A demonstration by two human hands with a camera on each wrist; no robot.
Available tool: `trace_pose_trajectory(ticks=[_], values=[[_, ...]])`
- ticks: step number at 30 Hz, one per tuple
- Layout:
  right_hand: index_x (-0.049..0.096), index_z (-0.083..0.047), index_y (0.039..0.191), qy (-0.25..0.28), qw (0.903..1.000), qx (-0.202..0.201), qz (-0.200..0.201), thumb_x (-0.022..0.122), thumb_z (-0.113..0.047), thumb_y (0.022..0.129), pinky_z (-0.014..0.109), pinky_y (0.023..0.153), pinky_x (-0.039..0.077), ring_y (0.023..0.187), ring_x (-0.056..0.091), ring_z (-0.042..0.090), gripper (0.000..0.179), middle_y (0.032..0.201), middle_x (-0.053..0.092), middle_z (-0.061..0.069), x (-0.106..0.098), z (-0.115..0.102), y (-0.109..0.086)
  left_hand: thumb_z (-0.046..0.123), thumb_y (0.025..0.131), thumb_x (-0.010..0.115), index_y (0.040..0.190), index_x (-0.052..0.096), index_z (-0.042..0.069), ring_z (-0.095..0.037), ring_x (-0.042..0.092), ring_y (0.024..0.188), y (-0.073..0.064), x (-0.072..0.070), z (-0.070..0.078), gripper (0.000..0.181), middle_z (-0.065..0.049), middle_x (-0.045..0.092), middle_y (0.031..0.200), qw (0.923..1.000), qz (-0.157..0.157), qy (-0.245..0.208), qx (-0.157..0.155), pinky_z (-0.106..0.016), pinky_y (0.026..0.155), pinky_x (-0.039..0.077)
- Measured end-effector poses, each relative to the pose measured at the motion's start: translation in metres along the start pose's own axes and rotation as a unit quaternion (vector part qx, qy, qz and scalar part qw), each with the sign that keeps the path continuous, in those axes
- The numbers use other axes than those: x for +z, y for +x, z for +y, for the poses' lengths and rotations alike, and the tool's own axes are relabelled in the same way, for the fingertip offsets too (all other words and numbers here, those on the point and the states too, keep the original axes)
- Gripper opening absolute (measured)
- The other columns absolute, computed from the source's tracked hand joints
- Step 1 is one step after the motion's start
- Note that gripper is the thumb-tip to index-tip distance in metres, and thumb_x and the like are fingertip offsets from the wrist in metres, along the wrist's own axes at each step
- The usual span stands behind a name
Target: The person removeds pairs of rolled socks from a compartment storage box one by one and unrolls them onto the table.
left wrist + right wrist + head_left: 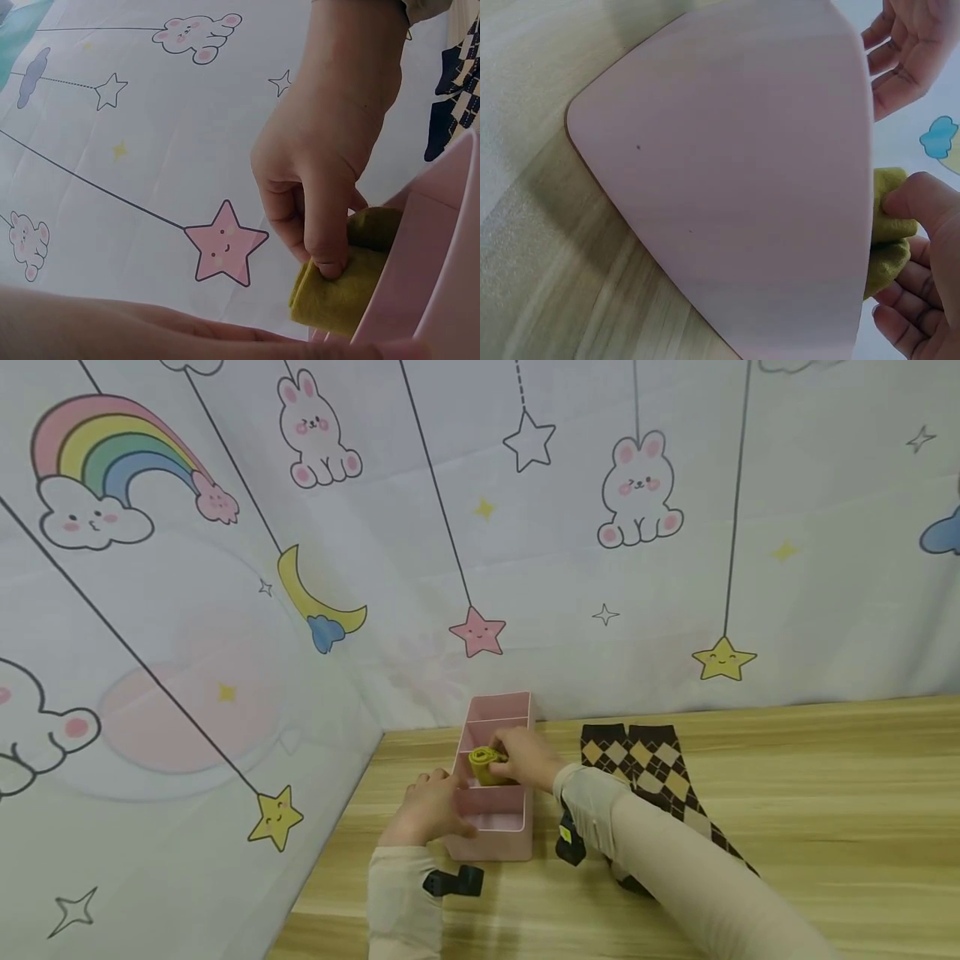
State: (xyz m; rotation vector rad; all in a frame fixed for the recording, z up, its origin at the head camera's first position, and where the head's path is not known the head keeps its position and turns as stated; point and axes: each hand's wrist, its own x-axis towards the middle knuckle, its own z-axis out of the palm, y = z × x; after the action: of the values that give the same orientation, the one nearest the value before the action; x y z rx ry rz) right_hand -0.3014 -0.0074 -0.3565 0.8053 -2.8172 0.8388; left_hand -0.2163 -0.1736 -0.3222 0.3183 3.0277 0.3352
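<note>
- Sitting partly inside a long pink box is a rolled yellow-green cloth bundle (486, 764), its coiled end facing up in the head view. It is in the second compartment from the near end, and its upper part stands above the rim.
- The right hand (531, 758) reaches in from the right. Its grip is narrowed to the thickness of the bundle: it pinches the cloth, thumb on one side, fingers bent about the other. The right wrist view shows some of the fingers fanned out below the roll.
- The left hand (427, 806) is at the box's near-left side. Its grip is loose, with fingers apart and gently bent at the left rim and the thumb by the near corner. It has no hold on the bundle; how firmly it touches the box I cannot tell.
- The pink box (491, 846) has four compartments in a row, running away from the person.
- Right of the box lies a pair of argyle socks (652, 768), dark, tan and cream, partly hidden by the right sleeve (675, 860).
- Everything rests on a wood-grain bench (825, 827).
- Behind hangs a white backdrop (570, 668) printed with bunnies, stars, a moon and a rainbow.
</note>
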Motion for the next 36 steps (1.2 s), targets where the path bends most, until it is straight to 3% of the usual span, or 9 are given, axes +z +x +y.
trace_pose_trajectory(ticks=[6, 11, 21, 28, 36], values=[[0.064, -0.006, 0.1, 0.035, 0.9989, -0.005, 0.03, 0.07, -0.02, 0.085, 0.032, 0.075, 0.054, 0.08, 0.062, 0.014, 0.021, 0.092, 0.069, 0.005, -0.012, 0.001, 0.0, 0.03, 0.066, 0.087, 0.119, 0.062, 0.006, -0.04, 0.05, 0.117, 0.0, -0.001, 0.001, 0.064, -0.018, 0.058, 0.121, 1.0, 0.004, -0.006, 0.001, -0.057, 0.103, 0.035], [0.064, -0.005, 0.105, 0.042, 0.9978, 0.001, 0.052, 0.07, -0.021, 0.086, 0.034, 0.083, 0.055, 0.09, 0.065, 0.02, 0.026, 0.1, 0.07, 0.008, -0.025, 0.001, -0.002, 0.032, 0.068, 0.086, 0.118, 0.061, 0.004, -0.041, 0.051, 0.115, 0.001, -0.001, 0.005, 0.062, -0.02, 0.059, 0.122, 0.9999, 0.009, 0.001, 0.013, -0.056, 0.101, 0.037], [0.063, -0.005, 0.107, 0.072, 0.9944, -0.007, 0.077, 0.068, -0.02, 0.086, 0.036, 0.085, 0.054, 0.096, 0.066, 0.021, 0.026, 0.103, 0.07, 0.008, -0.063, 0.002, -0.01, 0.031, 0.073, 0.083, 0.12, 0.059, 0.004, -0.039, 0.05, 0.119, 0.008, -0.001, 0.016, 0.06, -0.016, 0.057, 0.127, 0.9992, 0.01, -0.001, 0.04, -0.055, 0.102, 0.037], [0.063, -0.005, 0.109, 0.063, 0.9947, -0.003, 0.081, 0.068, -0.02, 0.087, 0.036, 0.086, 0.054, 0.095, 0.066, 0.021, 0.028, 0.104, 0.069, 0.008, -0.08, 0.014, -0.021, 0.034, 0.073, 0.082, 0.116, 0.06, 0.002, -0.037, 0.051, 0.119, 0.012, 0.002, 0.028, 0.058, -0.017, 0.06, 0.122, 0.9953, 0.027, 0.021, 0.09, -0.055, 0.099, 0.04], [0.063, -0.007, 0.107, 0.046, 0.9953, 0.006, 0.085, 0.066, -0.019, 0.087, 0.039, 0.085, 0.052, 0.093, 0.062, 0.021, 0.024, 0.101, 0.068, 0.007, -0.094, 0.029, -0.039, 0.028, 0.077, 0.079, 0.116, 0.062, 0.004, -0.034, 0.052, 0.118, 0.012, 0.005, 0.045, 0.049, -0.014, 0.061, 0.12, 0.9896, 0.061, 0.006, 0.13, -0.048, 0.103, 0.039]])
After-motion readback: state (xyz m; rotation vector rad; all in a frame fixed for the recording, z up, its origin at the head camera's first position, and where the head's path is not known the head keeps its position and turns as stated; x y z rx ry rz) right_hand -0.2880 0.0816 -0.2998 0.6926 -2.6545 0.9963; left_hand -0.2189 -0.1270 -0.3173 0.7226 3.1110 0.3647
